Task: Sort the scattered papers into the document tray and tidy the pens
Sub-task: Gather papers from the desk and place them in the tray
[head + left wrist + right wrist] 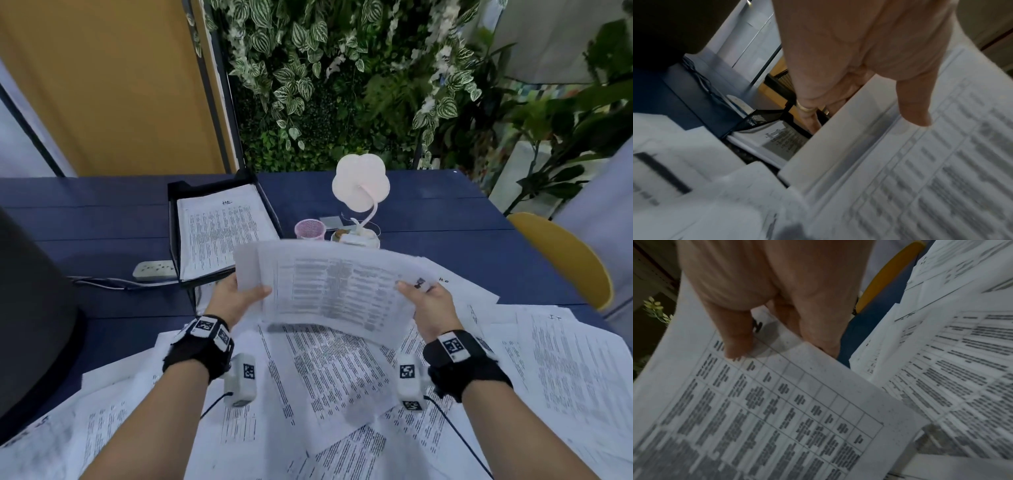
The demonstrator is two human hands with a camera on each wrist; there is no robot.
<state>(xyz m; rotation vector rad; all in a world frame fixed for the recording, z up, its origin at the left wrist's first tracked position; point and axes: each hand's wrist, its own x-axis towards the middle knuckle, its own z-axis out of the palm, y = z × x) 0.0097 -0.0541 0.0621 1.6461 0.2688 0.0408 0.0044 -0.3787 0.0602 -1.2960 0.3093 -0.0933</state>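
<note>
Both hands hold a small stack of printed sheets (pixel 335 291) above the table. My left hand (pixel 239 294) pinches its left edge, thumb (pixel 914 113) on top and fingers beneath. My right hand (pixel 421 298) pinches the right edge, thumb (pixel 737 340) pressed on the printed table (pixel 777 402). Many more printed papers (pixel 342 377) lie scattered over the near table. A black mesh document tray (pixel 173 219) at the back left holds a printed sheet (pixel 219 229); the tray (pixel 756 118) shows just past the held stack's left edge. No pens are visible.
A pink mesh pen cup (pixel 310 229) and a white flower-shaped lamp (pixel 361 185) stand behind the held stack. A power strip (pixel 154 269) with cables lies left of the tray. A yellow chair (pixel 568 260) is at the right, a dark chair back (pixel 34 308) at the left.
</note>
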